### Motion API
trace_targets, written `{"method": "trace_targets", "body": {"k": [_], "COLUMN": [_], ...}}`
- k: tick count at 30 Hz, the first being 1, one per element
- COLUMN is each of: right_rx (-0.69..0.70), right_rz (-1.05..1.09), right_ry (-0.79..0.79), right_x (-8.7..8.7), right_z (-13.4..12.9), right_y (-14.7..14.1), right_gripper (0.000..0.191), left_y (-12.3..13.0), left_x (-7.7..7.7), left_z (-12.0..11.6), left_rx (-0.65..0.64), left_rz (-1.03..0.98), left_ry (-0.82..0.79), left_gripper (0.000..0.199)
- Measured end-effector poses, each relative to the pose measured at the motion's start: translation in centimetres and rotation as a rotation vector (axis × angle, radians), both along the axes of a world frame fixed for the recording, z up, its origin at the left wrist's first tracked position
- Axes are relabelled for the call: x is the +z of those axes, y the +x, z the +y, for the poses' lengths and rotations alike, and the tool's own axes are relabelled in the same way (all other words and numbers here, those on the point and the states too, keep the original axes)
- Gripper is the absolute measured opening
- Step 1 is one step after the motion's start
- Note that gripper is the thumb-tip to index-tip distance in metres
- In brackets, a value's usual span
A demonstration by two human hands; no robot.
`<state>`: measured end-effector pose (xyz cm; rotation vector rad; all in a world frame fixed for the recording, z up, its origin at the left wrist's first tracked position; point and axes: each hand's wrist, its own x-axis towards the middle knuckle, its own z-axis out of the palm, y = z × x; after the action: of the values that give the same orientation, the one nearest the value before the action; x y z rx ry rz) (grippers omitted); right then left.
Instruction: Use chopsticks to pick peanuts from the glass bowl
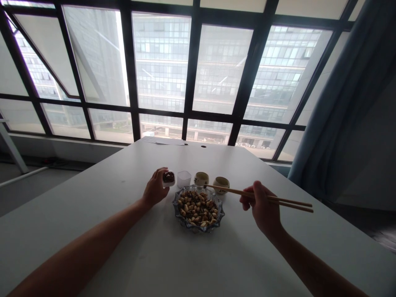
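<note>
Evidently clasping a small container [168,184] of dark pieces between fingers and thumb of the left hand [154,189], just beyond the far left side of the glass bowl [182,222]. Also clamping wooden chopsticks [235,191] in the right hand [265,208], with fingers closed around the shafts and tips reaching over the bowl's far rim, in front of the left cup [201,181]. Cannot tell about any morsel between those tips: too small and dark to make out.

Judge the chopsticks light, stiff and smooth, prone to rolling under a loose hold; best to grasp well back along the shafts. Treat the small container as light, probably thin plastic; hold by the sides without squeezing. Expect hard, slippery pieces from the mixed nuts [198,209] heaped in the bowl, and likely heavy, breakable glass beneath.

Note a clear container [183,180] beside the held one, then the left cup and right cup [221,180] in a row, crowding the bowl's far side. Mind the chopsticks crossing in front of the right cup, perhaps near enough to knock. Farther off, see papers [161,141] at the far end of the white table [139,255].
</note>
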<state>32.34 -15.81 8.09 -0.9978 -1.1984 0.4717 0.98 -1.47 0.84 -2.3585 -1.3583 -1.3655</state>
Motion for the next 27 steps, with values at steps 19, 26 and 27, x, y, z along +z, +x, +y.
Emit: {"method": "trace_targets", "body": {"k": [19, 26, 27], "right_rx": [0.178, 0.272, 0.255], "right_rz": [-0.401, -0.514, -0.458], "right_ry": [0.268, 0.071, 0.043], "right_x": [0.3, 1.0, 1.1], "right_z": [3.1, 6.2, 6.1], "right_y": [-6.2, -8.7, -8.1], "right_gripper": [0.041, 0.043, 0.044], "left_y": [0.0, 0.0, 0.0], "left_x": [-0.4, -0.3, -0.3], "left_z": [0.0, -0.1, -0.1], "left_rx": [0.017, 0.013, 0.009], "left_rz": [0.099, 0.102, 0.111], "left_ry": [0.063, 0.057, 0.049], "left_gripper": [0.059, 0.058, 0.058]}}
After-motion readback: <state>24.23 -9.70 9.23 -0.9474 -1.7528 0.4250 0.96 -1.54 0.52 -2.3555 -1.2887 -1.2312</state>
